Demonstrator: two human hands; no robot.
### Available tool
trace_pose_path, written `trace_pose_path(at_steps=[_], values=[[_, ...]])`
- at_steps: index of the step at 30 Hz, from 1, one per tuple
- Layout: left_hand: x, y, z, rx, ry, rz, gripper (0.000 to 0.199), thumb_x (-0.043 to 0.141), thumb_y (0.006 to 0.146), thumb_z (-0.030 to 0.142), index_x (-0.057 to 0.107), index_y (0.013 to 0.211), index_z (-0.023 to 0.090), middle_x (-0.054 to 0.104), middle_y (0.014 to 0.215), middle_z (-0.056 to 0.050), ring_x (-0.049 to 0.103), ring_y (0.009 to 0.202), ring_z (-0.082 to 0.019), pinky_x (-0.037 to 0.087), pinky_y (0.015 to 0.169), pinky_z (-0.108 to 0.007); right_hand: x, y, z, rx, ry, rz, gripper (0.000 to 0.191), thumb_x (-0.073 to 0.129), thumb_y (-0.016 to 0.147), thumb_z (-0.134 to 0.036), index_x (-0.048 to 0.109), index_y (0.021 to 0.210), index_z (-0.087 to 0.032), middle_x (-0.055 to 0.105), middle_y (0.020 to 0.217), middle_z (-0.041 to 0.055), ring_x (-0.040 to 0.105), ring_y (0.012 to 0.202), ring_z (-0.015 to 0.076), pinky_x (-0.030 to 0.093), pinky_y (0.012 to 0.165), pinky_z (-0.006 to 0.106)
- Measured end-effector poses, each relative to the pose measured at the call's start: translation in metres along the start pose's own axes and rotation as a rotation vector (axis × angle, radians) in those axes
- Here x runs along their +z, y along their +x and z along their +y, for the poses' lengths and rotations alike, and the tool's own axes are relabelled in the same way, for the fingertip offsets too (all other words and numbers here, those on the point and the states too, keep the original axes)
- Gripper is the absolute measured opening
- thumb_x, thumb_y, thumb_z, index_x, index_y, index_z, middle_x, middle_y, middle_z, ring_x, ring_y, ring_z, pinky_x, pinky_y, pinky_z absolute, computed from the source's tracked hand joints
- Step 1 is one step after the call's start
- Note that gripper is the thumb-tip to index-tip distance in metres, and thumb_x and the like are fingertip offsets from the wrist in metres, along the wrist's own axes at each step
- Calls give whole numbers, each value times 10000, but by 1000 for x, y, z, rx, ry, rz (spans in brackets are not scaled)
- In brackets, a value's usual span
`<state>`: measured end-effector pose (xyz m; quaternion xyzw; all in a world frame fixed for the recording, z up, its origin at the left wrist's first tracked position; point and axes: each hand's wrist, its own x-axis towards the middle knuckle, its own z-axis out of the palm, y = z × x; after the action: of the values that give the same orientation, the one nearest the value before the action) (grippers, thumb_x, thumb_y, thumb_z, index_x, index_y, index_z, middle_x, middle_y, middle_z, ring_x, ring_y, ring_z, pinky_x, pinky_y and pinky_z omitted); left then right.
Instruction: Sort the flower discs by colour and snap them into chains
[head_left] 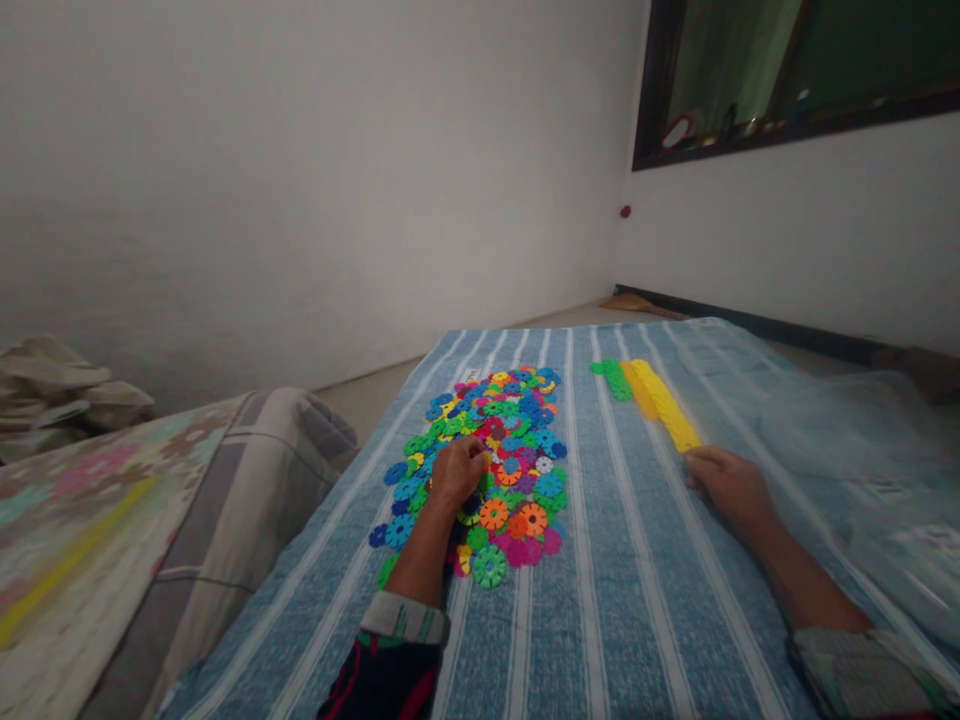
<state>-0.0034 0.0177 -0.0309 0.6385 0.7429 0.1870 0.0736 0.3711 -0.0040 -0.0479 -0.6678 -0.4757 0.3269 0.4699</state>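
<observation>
Many discs (several colours) around the left hand

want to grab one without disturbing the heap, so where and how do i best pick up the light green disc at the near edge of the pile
Pinch the near rim of the light green disc, coming from the near side. It looks low and flat, with that rim over the striped cloth, while its far side meets the pile; the rim notches should give fingertips some purchase.
</observation>
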Motion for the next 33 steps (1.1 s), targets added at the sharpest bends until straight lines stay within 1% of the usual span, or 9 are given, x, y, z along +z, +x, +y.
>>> trace_pose_path(at_steps=[5, 8, 11, 14, 17, 19, 23, 27, 33], values=[[1, 2, -4, 1, -252, 85, 135, 548, 711, 175, 669, 772, 182, 702, 732, -17, 644, 717, -169, 449, 635, -248, 3, 5, 7, -13, -14, 14, 358, 556, 584, -455, 676, 730, -151, 594, 469, 1, 534, 443, 154, 421, 484, 269], [-2, 3, 3, 39, -456, 97, 141, 578, 681, 227, 675, 772, 179, 698, 701, -7, 644, 684, -176, 473, 619, -252, 5, 10, 12, -19, 5, 0, 359, 547, 606, -455, 673, 747, -150, 599, 483, -7, 536, 447, 147, 430, 490, 261], [-6, 8, 30, 142, -506, 30, 123, 589, 679, 246, 674, 737, 180, 685, 671, 10, 625, 648, -158, 476, 616, -244, 7, 14, 16, -42, 34, -13, 347, 534, 631, -452, 665, 750, -154, 591, 484, -16, 540, 454, 142, 434, 497, 253], [-1, 20, 76, 261, -435, -16, 105, 599, 682, 203, 689, 730, 179, 694, 697, 17, 626, 678, -145, 477, 661, -238, 8, 16, 17, -43, 58, -19, 331, 535, 639, -441, 664, 753, -158, 582, 480, -24, 535, 450, 137, 427, 491, 247], [19, 42, 127, 318, -382, -46, 138, 596, 681, 117, 707, 742, 172, 699, 712, 13, 626, 694, -133, 479, 702, -235, 10, 16, 16, -36, 106, -27, 310, 542, 643, -433, 657, 747, -165, 571, 472, -34, 520, 436, 129, 415, 475, 239], [40, 59, 157, 280, -361, -73, 160, 597, 674, 67, 712, 727, 163, 695, 699, 4, 625, 693, -131, 482, 716, -241, 11, 17, 17, -31, 143, -30, 296, 545, 646, -428, 650, 739, -168, 561, 462, -41, 510, 428, 124, 409, 463, 233], [83, 89, 199, 253, -368, -58, 195, 586, 665, 14, 719, 718, 146, 709, 739, -37, 637, 723, -149, 493, 745, -273, 14, 21, 21, -30, 191, -29, 289, 550, 668, -431, 648, 742, -170, 562, 461, -43, 507, 418, 120, 407, 445, 223], [111, 106, 222, 250, -381, -67, 216, 578, 660, 0, 728, 731, 139, 719, 760, -67, 651, 735, -162, 505, 751, -294, 16, 24, 25, -29, 226, -30, 281, 558, 690, -432, 649, 745, -172, 568, 468, -41, 506, 417, 116, 403, 435, 215], [129, 104, 236, 305, -374, -123, 217, 612, 664, 34, 748, 785, 151, 735, 772, -54, 663, 736, -162, 503, 720, -266, 17, 27, 26, -37, 218, -37, 257, 549, 708, -410, 646, 745, -175, 566, 472, -43, 498, 416, 115, 391, 441, 219]])
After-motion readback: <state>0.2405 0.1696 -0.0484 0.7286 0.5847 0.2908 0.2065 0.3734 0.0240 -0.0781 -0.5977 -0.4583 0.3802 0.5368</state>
